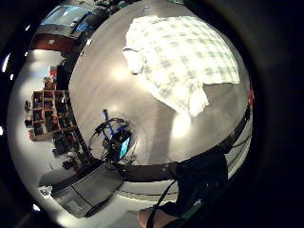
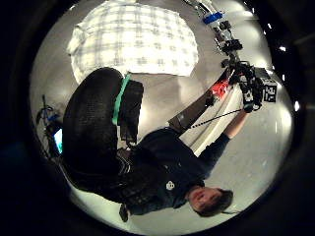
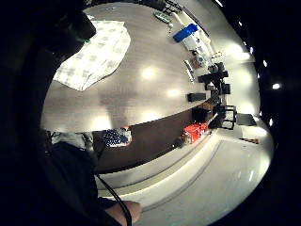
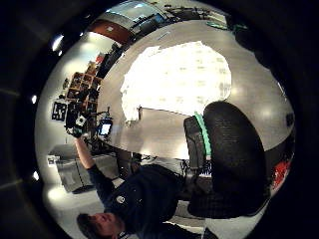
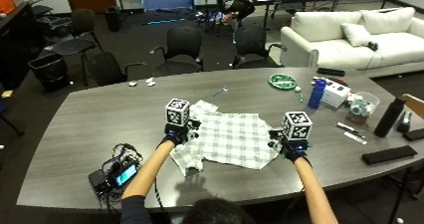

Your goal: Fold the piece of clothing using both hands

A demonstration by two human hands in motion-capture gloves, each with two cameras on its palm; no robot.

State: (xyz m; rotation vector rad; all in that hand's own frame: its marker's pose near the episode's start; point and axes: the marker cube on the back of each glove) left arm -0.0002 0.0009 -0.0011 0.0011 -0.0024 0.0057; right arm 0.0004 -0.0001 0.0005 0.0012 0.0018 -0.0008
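The white and grey checked cotton shirt (image 5: 228,139) lies spread flat on the grey oval wooden tabletop (image 5: 86,129), in front of the person and a little toward the middle. We see its long axis running across the person, from the left hand's side to the right hand's side, with one sleeve (image 5: 187,163) pointing back toward the near edge on the left side.

The left hand (image 5: 175,133) is above the left edge of the shirt, and the right hand (image 5: 290,147) is above the right edge, just at the corner. The shirt lies between the two hands, so each hand is equally near to its own side. In the palm views the shirt appears well apart from both palms, so we judge that the hands hover and do not yet touch the cloth. Whether the grip of each hand is apart or together, we cannot tell. We think the coming move is to lower both hands onto the two opposite edges.
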